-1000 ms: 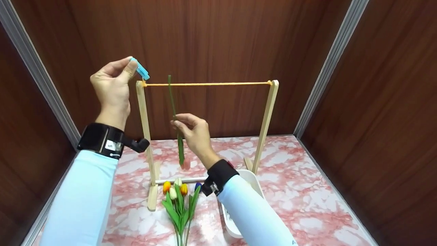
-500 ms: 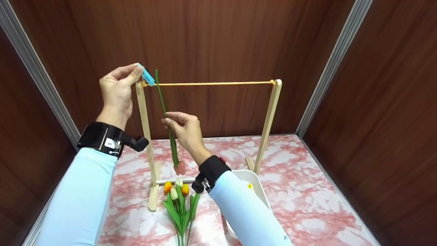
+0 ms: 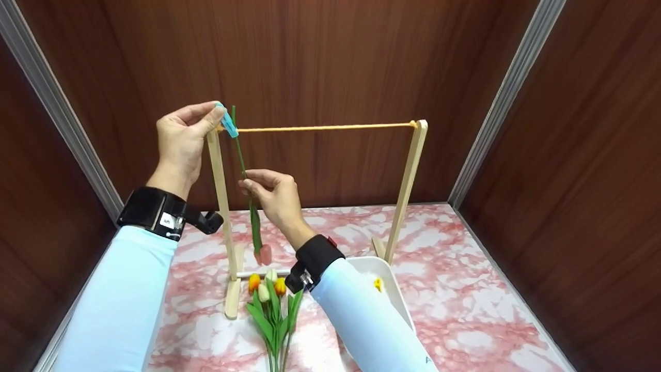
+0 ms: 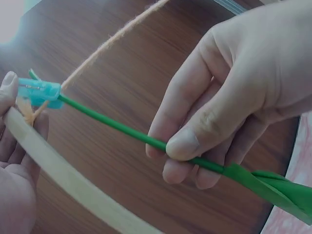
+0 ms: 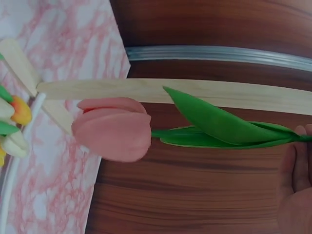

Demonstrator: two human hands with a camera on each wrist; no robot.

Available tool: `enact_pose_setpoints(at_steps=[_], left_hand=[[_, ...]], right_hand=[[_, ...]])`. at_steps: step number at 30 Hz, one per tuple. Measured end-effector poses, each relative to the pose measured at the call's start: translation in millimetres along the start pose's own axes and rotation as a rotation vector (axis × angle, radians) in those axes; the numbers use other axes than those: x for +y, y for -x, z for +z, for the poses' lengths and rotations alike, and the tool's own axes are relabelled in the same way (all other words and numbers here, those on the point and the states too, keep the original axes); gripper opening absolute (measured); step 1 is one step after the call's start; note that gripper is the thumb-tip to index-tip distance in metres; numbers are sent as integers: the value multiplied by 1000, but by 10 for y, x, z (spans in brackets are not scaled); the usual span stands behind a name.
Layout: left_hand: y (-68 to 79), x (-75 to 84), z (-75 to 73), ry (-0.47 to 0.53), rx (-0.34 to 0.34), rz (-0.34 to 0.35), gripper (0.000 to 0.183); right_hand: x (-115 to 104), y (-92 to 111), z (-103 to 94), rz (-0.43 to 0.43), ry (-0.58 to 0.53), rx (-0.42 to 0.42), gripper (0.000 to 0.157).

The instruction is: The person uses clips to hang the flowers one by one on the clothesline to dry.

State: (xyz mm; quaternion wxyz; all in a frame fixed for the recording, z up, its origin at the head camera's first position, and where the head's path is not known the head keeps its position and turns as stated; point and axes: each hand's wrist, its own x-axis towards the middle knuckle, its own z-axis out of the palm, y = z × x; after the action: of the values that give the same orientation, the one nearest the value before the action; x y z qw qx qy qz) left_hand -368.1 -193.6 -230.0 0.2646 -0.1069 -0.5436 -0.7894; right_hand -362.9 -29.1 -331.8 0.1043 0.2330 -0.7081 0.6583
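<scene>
My left hand (image 3: 181, 137) pinches a light blue clothespin (image 3: 227, 122) by its upper end. Near the left post, the clothespin's lower end lies over the orange string (image 3: 320, 127) and the green stem, as the left wrist view also shows. A pink artificial tulip (image 5: 114, 129) hangs head down, its stem end rising above the string. Thumb and fingers of my right hand (image 3: 276, 199) pinch this stem about midway, above the green leaf (image 5: 219, 119). The string runs between two wooden posts (image 3: 409, 191).
Several orange and white tulips (image 3: 268, 305) lie on the pink marbled table (image 3: 465, 310) in front of the stand. A white tray (image 3: 379, 263) holding something yellow sits partly behind my right forearm. Brown panels (image 3: 330, 62) enclose the table.
My left hand has lowered the clothespin rightward onto the string and stem. My right hand has carried the tulip left along the string to meet it.
</scene>
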Motion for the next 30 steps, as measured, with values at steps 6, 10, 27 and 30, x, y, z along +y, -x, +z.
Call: enact_pose_setpoints(at_steps=[6,10,27,30], left_hand=[[9,1,-42,-49,-21,0,5],[6,-13,-32,-32,-22,7,9],[34,-19,-32,-64,-39,21,10],[34,-20,-25,-68,-22,45,14]], right_hand=[[18,10,47,9,-6,7,23],[9,-2,72,8,-27,16,23],[-19,-30,82,3,-33,29,22],[-29,-35,91,1,-38,29,22]])
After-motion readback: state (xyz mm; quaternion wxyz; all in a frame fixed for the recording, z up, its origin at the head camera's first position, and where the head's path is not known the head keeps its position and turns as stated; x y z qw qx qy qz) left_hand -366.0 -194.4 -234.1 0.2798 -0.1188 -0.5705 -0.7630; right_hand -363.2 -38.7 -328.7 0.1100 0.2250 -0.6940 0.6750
